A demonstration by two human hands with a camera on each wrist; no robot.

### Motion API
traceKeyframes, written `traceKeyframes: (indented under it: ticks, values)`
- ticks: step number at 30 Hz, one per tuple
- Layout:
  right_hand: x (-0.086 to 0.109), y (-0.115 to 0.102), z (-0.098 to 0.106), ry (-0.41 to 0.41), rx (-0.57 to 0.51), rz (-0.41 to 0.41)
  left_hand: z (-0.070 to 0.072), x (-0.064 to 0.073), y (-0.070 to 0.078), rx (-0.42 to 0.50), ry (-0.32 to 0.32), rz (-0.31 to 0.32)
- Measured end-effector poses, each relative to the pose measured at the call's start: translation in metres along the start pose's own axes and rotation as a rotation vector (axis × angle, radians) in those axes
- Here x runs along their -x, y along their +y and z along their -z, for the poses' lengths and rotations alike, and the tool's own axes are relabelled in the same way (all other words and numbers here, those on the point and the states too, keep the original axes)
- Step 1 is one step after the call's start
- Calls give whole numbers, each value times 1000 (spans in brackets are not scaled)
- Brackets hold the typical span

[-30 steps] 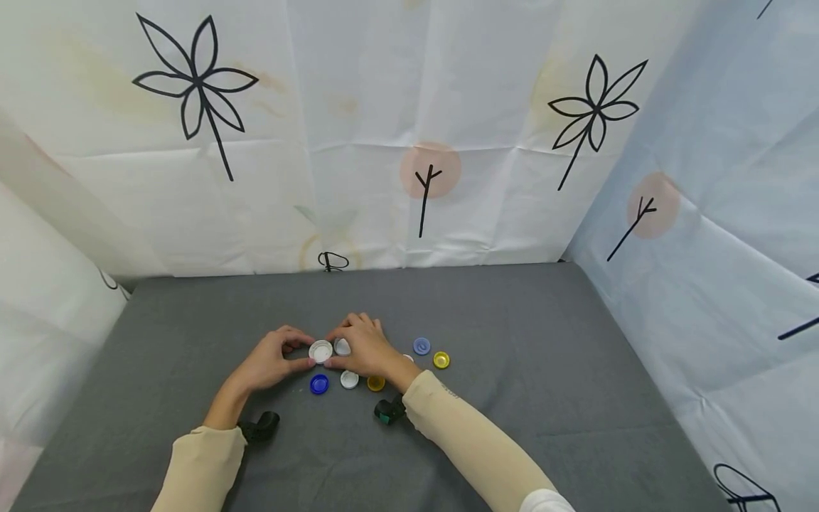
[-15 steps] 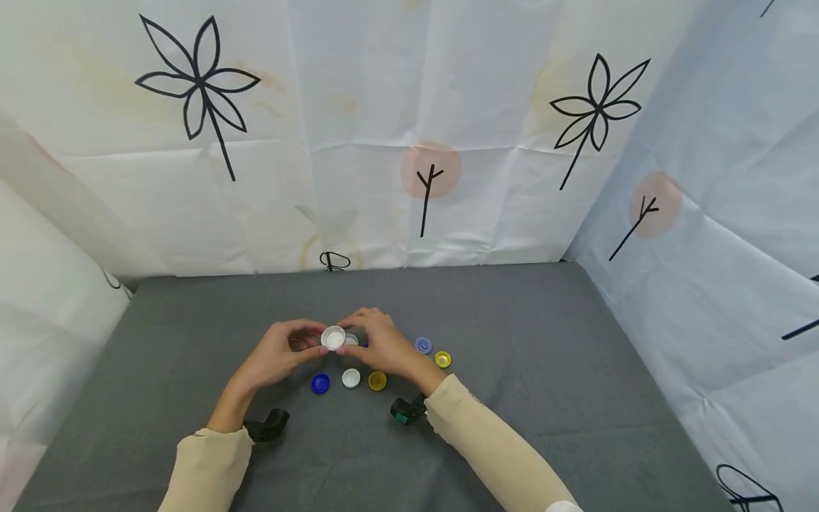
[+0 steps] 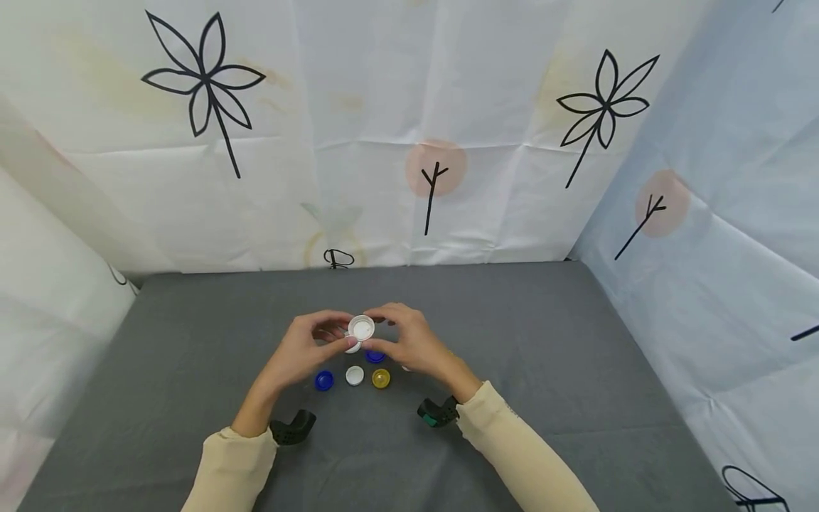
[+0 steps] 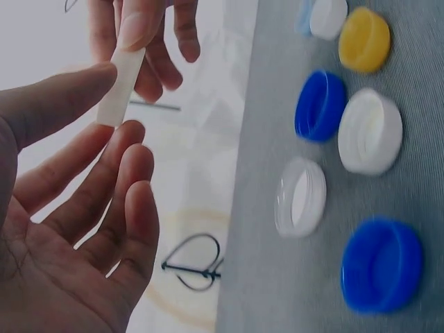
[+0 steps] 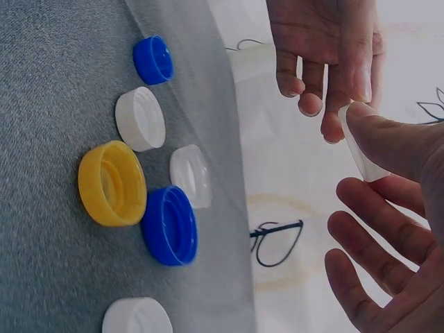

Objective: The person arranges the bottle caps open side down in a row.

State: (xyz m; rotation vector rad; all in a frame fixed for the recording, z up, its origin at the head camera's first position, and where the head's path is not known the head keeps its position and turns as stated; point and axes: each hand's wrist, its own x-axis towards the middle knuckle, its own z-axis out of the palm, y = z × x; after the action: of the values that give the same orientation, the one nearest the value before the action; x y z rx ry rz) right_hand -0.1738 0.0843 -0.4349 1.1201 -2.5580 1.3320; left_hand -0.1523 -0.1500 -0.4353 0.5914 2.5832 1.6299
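A white bottle cap (image 3: 361,327) is held up between both hands, above the grey table. My left hand (image 3: 307,348) pinches its left edge between thumb and fingers; my right hand (image 3: 412,343) pinches the right edge. Seen edge-on in the left wrist view, the white cap (image 4: 121,87) has both thumbs against it. Below the hands lie a clear cap (image 4: 300,198) and a blue cap (image 3: 375,356). Nearer the person sit another blue cap (image 3: 324,381), a white cap (image 3: 355,375) and a yellow cap (image 3: 381,378).
The grey cloth-covered table (image 3: 525,341) meets a white patterned curtain (image 3: 358,142) at the back, with more curtain at both sides. Another white cap (image 5: 137,318) shows at the bottom of the right wrist view. A black wrist mount (image 3: 293,428) hangs under the left forearm.
Both hands have moved right and up, lifting the white cap away from the table. The caps on the table stay in place; my right hand now covers those at the right.
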Motion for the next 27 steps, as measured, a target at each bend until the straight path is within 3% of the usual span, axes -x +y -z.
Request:
traceKeyframes:
  ticks: [7,16,19,27]
  values:
    - [11,-2,14,60,-1,-21,-11,-5,18,36,28,-28]
    - [21,-5,29,134,28,35,-19,-11,31,115,24,-64]
    - [23,-6,33,151,31,56,-21,-13,33,190,3,-32]
    - [29,-6,38,173,19,84,-25,-15,37,355,-34,138]
